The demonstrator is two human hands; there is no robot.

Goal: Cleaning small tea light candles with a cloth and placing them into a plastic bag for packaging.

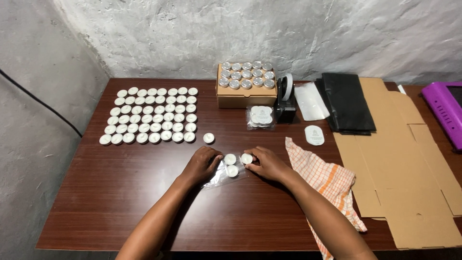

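Both my hands rest on the dark wooden table (120, 207) near its middle. My left hand (202, 163) pinches a clear plastic bag (217, 177) that lies flat on the table. My right hand (267, 163) holds a small white tealight candle (246, 158) at the bag's mouth. Two more tealights (231, 164) lie on or in the bag between my hands; I cannot tell which. A single tealight (208, 138) sits just beyond my left hand.
Rows of several white tealights (151, 115) cover the far left. A cardboard box (245, 94) topped with metal-cupped candles stands at the back, with a filled bag (260, 117), tape dispenser (286, 98), black sheets (347, 102), flat cardboard (404, 163), checked cloth (325, 180) and purple device (445, 108) to the right.
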